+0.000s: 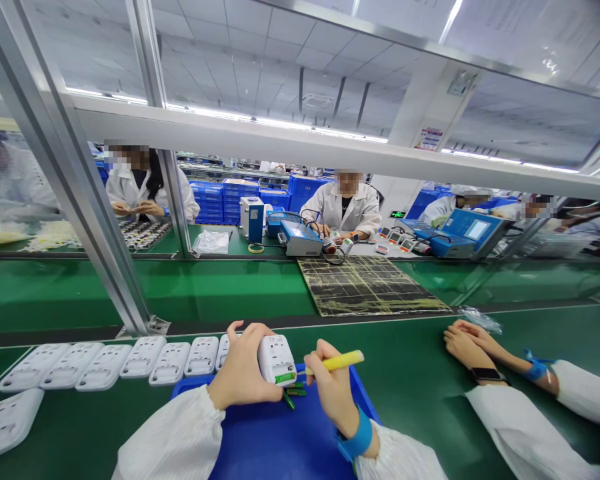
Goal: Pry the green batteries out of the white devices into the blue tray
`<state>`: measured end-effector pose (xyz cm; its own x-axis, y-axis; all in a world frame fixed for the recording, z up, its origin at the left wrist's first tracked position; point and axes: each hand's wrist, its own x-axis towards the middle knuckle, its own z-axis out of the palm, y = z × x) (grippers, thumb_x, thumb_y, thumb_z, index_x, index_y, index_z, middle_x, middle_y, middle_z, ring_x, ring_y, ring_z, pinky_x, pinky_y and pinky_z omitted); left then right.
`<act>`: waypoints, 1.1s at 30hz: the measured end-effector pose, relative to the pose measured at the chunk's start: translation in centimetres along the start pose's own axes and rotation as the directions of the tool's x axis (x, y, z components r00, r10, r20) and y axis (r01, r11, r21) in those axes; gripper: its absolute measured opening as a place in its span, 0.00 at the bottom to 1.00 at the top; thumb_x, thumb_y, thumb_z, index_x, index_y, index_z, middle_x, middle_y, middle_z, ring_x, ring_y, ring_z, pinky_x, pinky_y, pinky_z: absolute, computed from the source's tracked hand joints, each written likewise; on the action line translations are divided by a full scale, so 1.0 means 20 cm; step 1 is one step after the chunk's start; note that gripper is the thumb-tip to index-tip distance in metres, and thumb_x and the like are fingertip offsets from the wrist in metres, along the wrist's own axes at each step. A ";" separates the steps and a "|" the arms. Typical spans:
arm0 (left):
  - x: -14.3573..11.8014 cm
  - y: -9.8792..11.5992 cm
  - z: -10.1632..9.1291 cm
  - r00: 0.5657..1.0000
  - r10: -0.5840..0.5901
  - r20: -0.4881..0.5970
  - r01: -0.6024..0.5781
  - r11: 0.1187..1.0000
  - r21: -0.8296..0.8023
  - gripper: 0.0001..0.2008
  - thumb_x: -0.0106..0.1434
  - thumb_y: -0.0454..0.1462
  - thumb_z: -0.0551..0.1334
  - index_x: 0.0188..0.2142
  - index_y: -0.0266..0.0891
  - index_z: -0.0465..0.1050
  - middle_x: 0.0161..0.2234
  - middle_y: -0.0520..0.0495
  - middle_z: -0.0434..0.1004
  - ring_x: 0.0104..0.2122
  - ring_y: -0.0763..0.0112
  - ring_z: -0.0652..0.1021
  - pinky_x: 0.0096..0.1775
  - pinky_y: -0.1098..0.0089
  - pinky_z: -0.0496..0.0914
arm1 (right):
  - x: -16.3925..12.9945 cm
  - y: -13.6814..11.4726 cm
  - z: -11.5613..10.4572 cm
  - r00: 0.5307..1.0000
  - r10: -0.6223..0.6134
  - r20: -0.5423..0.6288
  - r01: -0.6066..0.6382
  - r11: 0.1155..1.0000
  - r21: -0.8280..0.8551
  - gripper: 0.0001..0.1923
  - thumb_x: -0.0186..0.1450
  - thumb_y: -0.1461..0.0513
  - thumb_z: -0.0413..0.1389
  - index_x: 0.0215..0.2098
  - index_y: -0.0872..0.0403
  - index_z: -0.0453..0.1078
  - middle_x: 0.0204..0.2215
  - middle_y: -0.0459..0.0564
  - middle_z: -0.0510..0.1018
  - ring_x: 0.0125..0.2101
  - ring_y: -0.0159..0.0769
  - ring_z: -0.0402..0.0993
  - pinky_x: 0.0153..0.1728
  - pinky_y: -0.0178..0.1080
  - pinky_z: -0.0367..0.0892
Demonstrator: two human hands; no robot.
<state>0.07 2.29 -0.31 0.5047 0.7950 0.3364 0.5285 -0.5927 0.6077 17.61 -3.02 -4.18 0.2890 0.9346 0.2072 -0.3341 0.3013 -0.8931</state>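
Note:
My left hand point(245, 367) grips a white plastic device point(276, 357) tilted up above a blue tray point(265, 447). A green battery point(285, 378) shows in the slot at its lower edge. Closed round a yellow pen-shaped tool point(337, 361), my right hand point(333, 387) is just right of the device. The tool's near end points at the device; I cannot tell if it touches. Several loose green batteries point(289, 401) lie in the tray below the device. A blue band is on my right wrist.
Several white housings point(97, 367) line the green bench at left, with another housing point(5, 423) nearer. At right rest a co-worker's hands point(473, 343) beside a clear plastic bag point(481, 319). A dark gridded mat point(373, 285) lies ahead. A metal post point(70, 167) rises at left.

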 end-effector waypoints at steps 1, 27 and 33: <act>0.00 0.00 0.00 1.000 -0.004 0.000 0.004 1.000 -0.005 0.33 0.31 0.37 0.68 0.40 0.44 0.61 0.41 0.53 0.70 0.43 0.60 0.71 0.58 0.50 0.43 | 0.00 0.00 0.01 1.000 0.024 -0.018 -0.024 1.000 0.018 0.16 0.53 0.63 0.62 0.17 0.47 0.58 0.11 0.44 0.65 0.13 0.33 0.63 0.11 0.34 0.57; 0.00 -0.01 0.11 0.980 0.192 0.060 -0.199 0.964 0.178 0.29 0.35 0.44 0.67 0.40 0.43 0.64 0.38 0.48 0.74 0.43 0.53 0.72 0.57 0.42 0.41 | 0.04 -0.01 0.09 0.928 0.366 0.064 -0.371 0.920 0.122 0.14 0.51 0.63 0.56 0.18 0.50 0.52 0.06 0.37 0.60 0.06 0.24 0.52 0.09 0.28 0.50; 0.00 -0.03 0.08 0.971 0.240 -0.019 -0.224 0.931 0.289 0.33 0.44 0.37 0.62 0.52 0.43 0.59 0.53 0.41 0.69 0.54 0.50 0.66 0.57 0.43 0.37 | 0.07 -0.02 0.05 0.901 0.421 0.103 -0.433 0.864 0.258 0.16 0.48 0.63 0.56 0.18 0.50 0.49 0.04 0.34 0.55 0.07 0.22 0.43 0.09 0.28 0.45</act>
<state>0.81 2.46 -1.93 0.6036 0.6318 0.4863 0.5757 -0.7673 0.2824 17.21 -1.54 -3.08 0.0278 0.9886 -0.1481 -0.6449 -0.0955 -0.7583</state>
